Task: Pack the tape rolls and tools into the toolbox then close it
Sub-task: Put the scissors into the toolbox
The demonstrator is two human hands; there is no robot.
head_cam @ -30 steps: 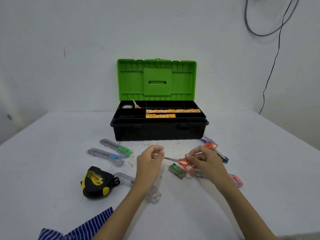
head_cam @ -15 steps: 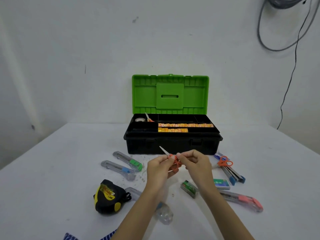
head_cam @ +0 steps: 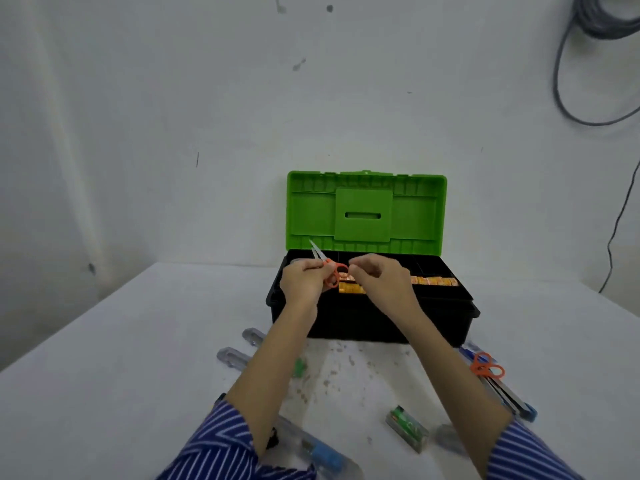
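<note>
Toolbox [head_cam: 367, 320]: stood open on the table [head_cam: 104, 358], green lid [head_cam: 367, 209] raised.
Left hand [head_cam: 302, 283]: scissors [head_cam: 329, 268] gripped over the box's left end, blades tilted up.
Right hand [head_cam: 379, 279]: fingers curled beside the scissors' handles; contact cannot be told.

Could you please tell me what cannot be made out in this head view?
- Toolbox left tray: hidden behind left hand holding scissors.
- Right hand: fingers curled, any hold unclear.
- Knives: covered by left forearm.
- Knife: blurred, near bottom edge.
</note>
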